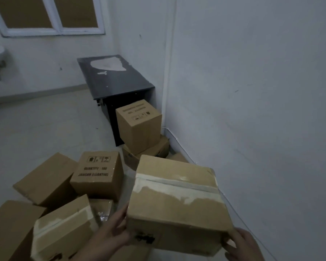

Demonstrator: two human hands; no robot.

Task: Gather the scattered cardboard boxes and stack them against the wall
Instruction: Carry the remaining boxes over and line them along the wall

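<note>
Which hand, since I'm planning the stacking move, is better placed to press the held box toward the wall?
Probably the left hand: it lies flat on the left face of the taped box, opposite the wall, so it can push that way. The right hand grips the near wall-side corner.

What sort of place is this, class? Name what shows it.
Probably a bare storeroom: plain white walls, a dark cabinet in the corner, cardboard boxes scattered on the floor; left hand and right hand hold a carried box.
</note>
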